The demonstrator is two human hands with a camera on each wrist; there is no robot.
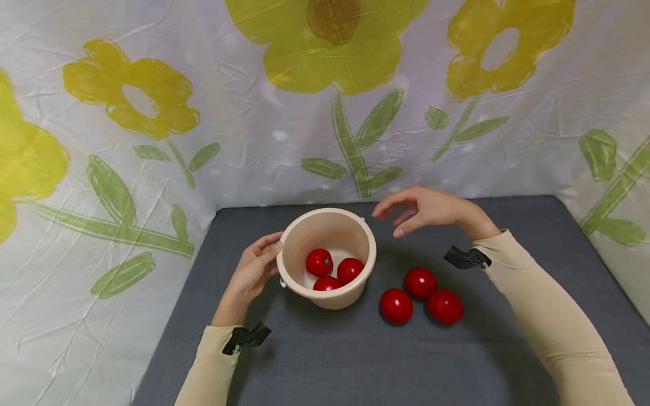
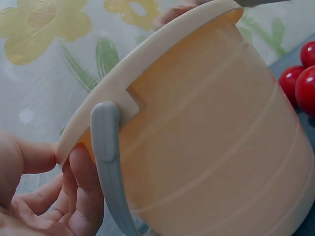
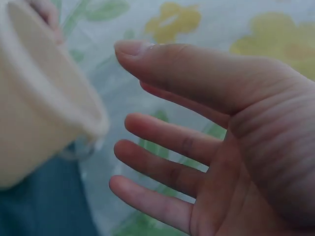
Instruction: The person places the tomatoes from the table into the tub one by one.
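Note:
A cream plastic bucket [image 1: 336, 297] stands on the grey table with three red tomatoes [image 1: 319, 262] inside. My left hand [image 1: 256, 268] grips its left rim, thumb on the lip and fingers curled against the outer wall. In the left wrist view the bucket [image 2: 211, 137] fills the frame, its grey handle [image 2: 106, 147] hanging beside my left hand's fingers [image 2: 78, 196]. My right hand [image 1: 413, 211] hovers open and empty just right of the bucket's far rim. The right wrist view shows that hand [image 3: 206, 147] with fingers spread beside the bucket [image 3: 34, 98]. Three more tomatoes [image 1: 420, 282] lie on the table right of the bucket.
The grey table top [image 1: 325, 361] is bordered at the back and both sides by a white cloth with yellow flowers [image 1: 330, 51]. The loose tomatoes [image 2: 300, 78] show behind the bucket in the left wrist view.

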